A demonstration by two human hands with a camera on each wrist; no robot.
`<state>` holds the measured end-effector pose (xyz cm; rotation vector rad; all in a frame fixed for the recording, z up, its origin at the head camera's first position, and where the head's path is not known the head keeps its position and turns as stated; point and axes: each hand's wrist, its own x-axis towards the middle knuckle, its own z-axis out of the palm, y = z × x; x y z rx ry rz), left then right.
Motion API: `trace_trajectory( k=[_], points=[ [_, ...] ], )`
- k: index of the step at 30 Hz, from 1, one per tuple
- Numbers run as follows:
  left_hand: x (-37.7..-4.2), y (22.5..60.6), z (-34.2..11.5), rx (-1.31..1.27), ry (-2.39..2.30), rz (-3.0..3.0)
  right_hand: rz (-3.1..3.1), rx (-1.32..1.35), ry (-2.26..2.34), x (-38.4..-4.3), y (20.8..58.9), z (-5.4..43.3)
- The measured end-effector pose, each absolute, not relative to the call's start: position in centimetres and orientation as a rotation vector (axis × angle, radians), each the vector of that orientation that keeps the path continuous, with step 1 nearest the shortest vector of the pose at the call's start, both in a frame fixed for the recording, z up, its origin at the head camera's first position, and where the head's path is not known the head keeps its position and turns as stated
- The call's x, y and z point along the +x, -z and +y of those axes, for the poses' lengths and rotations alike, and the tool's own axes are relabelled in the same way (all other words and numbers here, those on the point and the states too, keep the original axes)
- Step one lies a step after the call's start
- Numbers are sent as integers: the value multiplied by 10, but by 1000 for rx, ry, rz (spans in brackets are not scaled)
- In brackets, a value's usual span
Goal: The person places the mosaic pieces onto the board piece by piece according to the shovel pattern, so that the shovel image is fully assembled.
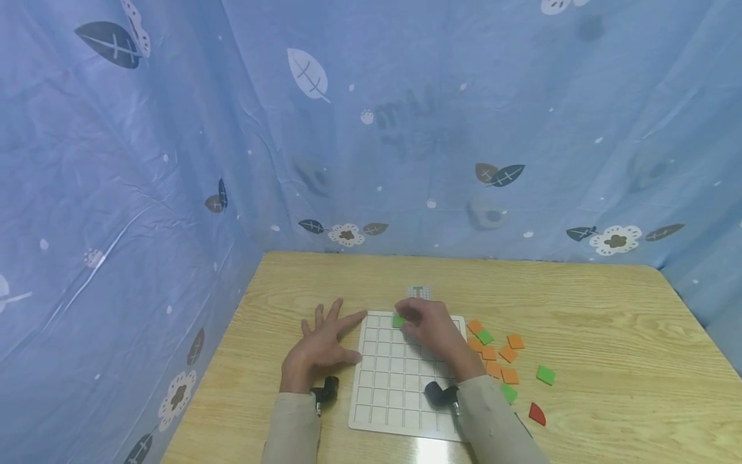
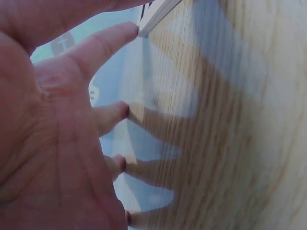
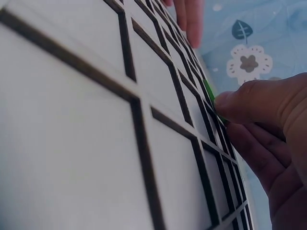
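A white board (image 1: pixel 379 397) with a grid of square recesses lies on the wooden table. At its far row, my right hand (image 1: pixel 430 327) pinches a green square tile (image 1: pixel 398 321). The right wrist view has the thumb (image 3: pixel 235 103) on the edge of this tile, with the other fingers curled behind. My left hand (image 1: pixel 321 346) is spread at the board's left side. Its index fingertip meets the far left corner and its thumb lies at the left edge. In the left wrist view the straight fingertips (image 2: pixel 125 110) rest on the tabletop.
Several orange tiles (image 1: pixel 509 376) and a few green ones (image 1: pixel 545 375) are scattered right of the board, some overlapping. A red quarter-round piece (image 1: pixel 537 414) lies nearer. Behind the board is a small printed card (image 1: pixel 418 293). A blue patterned curtain (image 1: pixel 406 161) borders the table.
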<state>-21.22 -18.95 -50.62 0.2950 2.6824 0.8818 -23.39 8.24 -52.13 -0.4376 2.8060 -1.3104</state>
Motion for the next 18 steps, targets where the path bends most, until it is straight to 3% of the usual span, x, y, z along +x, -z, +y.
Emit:
trace_trajectory(
  k=[18],
  points=[
    [-211, 505, -189, 308, -907, 2681, 2758, -514, 1475, -216, 496, 127]
  ],
)
